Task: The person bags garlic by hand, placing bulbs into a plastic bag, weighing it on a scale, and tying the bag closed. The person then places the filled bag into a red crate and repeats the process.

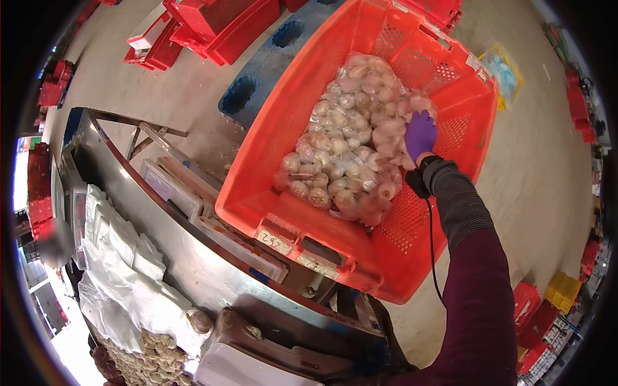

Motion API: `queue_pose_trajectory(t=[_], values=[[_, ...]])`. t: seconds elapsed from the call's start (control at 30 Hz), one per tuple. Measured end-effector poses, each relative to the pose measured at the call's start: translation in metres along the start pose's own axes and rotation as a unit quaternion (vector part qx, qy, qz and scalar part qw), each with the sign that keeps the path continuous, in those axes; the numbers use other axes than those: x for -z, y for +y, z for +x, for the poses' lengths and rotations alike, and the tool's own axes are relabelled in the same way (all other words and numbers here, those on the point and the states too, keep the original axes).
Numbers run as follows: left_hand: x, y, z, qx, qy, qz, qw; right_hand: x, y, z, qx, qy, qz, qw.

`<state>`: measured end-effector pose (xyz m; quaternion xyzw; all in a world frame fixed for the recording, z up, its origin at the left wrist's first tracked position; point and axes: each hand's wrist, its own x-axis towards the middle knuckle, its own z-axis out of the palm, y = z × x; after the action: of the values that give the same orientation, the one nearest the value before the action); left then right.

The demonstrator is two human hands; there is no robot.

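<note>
My right hand (pixel 421 134), in a purple glove, reaches into a large red plastic crate (pixel 257 174). Its fingers curl against a clear plastic bag (pixel 390 136) at the right side of the pile. Round, pale bulbs that look like garlic fill this bag. Similar bags of bulbs (pixel 335 154) lie packed together across the crate floor, pressed against one another. The fingertips are partly lost against the plastic. A dark band and a black device with a cable (pixel 418 183) sit at my right wrist. My left hand is out of view.
A curved metal table (pixel 187 257) at lower left bears white plastic bags (pixel 122 251) and a heap of brownish bulbs (pixel 145 360). A blue pallet (pixel 283 38) lies beyond it. Red crates (pixel 219 29) stand at the back; a yellow container (pixel 505 74) stands right.
</note>
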<state>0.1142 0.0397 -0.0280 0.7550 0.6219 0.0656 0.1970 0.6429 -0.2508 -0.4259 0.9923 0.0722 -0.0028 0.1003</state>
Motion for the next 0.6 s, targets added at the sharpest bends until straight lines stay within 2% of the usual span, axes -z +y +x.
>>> queue_pose_trajectory(t=[0.03, 0.07, 0.1, 0.13, 0.17, 0.2, 0.23, 0.27, 0.33, 0.4, 0.43, 0.5, 0.53, 0.57, 0.6], values=[[-0.001, -0.013, 0.007, 0.004, -0.001, -0.003, 1.000, 0.002, -0.009, -0.014, 0.084, 0.024, -0.013, 0.996], [-0.001, -0.043, 0.025, -0.078, -0.018, 0.038, 0.996, -0.006, -0.015, -0.033, 0.171, 0.047, -0.025, 0.984], [0.002, -0.077, 0.035, -0.150, -0.026, 0.083, 0.985, -0.021, -0.017, -0.059, 0.309, 0.057, 0.033, 0.949], [0.011, -0.103, 0.023, -0.206, -0.025, 0.138, 0.969, -0.036, -0.016, -0.081, 0.419, 0.107, 0.040, 0.901], [0.003, -0.077, 0.016, -0.118, -0.026, -0.012, 0.993, 0.028, -0.048, -0.085, 0.470, -0.141, 0.171, 0.854], [-0.003, -0.051, 0.011, 0.025, 0.011, -0.096, 0.995, 0.064, -0.072, -0.092, 0.478, -0.144, 0.178, 0.848], [0.002, -0.031, 0.013, 0.008, -0.010, -0.091, 0.996, 0.071, -0.082, -0.100, 0.488, -0.145, 0.188, 0.840], [0.009, -0.032, 0.014, 0.024, -0.009, -0.125, 0.992, 0.042, -0.079, -0.085, 0.431, -0.232, 0.150, 0.859], [0.037, -0.063, 0.023, -0.064, -0.040, -0.090, 0.993, -0.014, -0.075, -0.054, 0.306, -0.382, 0.035, 0.871], [0.058, -0.093, 0.043, -0.084, -0.009, -0.071, 0.994, 0.085, -0.102, -0.047, 0.347, -0.237, 0.033, 0.907], [0.066, -0.106, 0.060, -0.095, -0.006, -0.033, 0.995, 0.150, -0.120, -0.070, 0.362, -0.095, 0.163, 0.913], [0.057, -0.139, 0.100, -0.117, -0.023, -0.080, 0.990, 0.229, -0.154, -0.079, 0.354, 0.013, 0.293, 0.888], [0.047, -0.150, 0.120, -0.146, -0.021, -0.073, 0.986, 0.253, -0.176, -0.069, 0.344, -0.024, 0.291, 0.892], [0.034, -0.163, 0.144, -0.185, -0.034, -0.043, 0.981, 0.280, -0.199, -0.082, 0.362, -0.046, 0.404, 0.839], [0.022, -0.170, 0.165, -0.239, -0.006, 0.015, 0.971, 0.310, -0.226, -0.108, 0.373, -0.068, 0.511, 0.771]])
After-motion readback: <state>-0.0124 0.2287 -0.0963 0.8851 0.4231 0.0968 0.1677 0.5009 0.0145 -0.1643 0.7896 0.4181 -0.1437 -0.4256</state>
